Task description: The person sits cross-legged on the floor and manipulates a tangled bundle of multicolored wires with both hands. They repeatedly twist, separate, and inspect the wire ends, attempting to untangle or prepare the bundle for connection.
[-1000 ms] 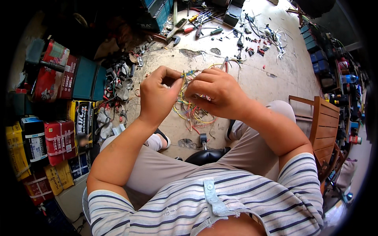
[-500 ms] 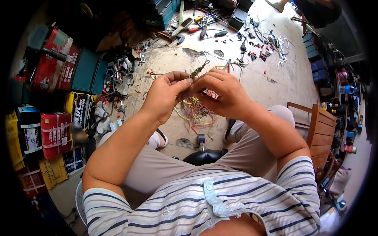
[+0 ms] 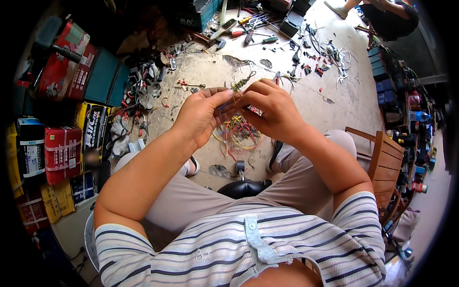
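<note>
In front of my knees, my left hand (image 3: 201, 114) and my right hand (image 3: 273, 109) meet around a bundle of thin wire (image 3: 243, 84). The bundle is dark and yellow-green, twisted, with a small loop at its far end. My left thumb and fingers pinch its near end. The curled fingers of my right hand close on thin strands beside it; the fingertips partly hide the wire. Below my hands lies a loose tangle of red and yellow wires (image 3: 245, 133) on the floor.
Pliers (image 3: 277, 76) lie beyond my right hand. Farther off are screwdrivers (image 3: 267, 41), a brush (image 3: 224, 29) and scattered wire scraps (image 3: 340, 60). Boxes (image 3: 63, 154) are stacked at left, a wooden chair (image 3: 385, 160) stands at right. Another person (image 3: 389, 19) is at the far right.
My left fingers have straightened and spread a little, and the hands stay together at the wire bundle. The view has shifted slightly; more of the other person shows.
</note>
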Available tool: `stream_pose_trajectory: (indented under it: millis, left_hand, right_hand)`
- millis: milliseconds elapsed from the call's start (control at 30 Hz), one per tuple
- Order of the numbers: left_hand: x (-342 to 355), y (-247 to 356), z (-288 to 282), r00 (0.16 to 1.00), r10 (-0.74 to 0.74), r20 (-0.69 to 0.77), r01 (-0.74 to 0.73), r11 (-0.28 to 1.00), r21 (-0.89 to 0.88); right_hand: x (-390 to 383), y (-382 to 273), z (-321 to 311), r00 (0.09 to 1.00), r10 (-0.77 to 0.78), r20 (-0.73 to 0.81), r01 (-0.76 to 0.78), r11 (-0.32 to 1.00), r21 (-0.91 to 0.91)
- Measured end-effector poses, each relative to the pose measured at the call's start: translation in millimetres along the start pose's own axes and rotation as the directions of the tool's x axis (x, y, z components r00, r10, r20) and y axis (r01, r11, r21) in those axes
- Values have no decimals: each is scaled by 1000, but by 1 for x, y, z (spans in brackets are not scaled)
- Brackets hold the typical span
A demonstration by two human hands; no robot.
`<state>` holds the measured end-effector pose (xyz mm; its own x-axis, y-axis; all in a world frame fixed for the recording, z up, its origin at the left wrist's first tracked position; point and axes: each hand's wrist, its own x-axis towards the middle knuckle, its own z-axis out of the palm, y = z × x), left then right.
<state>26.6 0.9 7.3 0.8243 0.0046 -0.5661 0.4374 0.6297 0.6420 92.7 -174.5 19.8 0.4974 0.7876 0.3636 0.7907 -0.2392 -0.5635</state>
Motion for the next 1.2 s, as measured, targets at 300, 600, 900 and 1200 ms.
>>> stream_pose_trajectory:
  millis: [300, 600, 900, 1200]
  left_hand:
    - [1, 0, -3, 998, 49, -49, -46, 997, 67]
    - [0, -4, 2, 999, 39, -24, -35, 987, 157]
    - [3, -8, 3, 997, 61, -38, -49, 966, 253]
    - [6, -7, 0, 999, 38, -38, -25, 957, 288]
  right_hand:
    - [-7, 16, 13, 955, 292, -44, -268, 918, 292]
    - [-2, 22, 7, 695, 617, 370, -623, 259, 738]
    - [-6, 21, 11, 712, 546, 442, -667, 328, 669]
    - [-5, 21, 8, 670, 582, 461, -695, 274, 664]
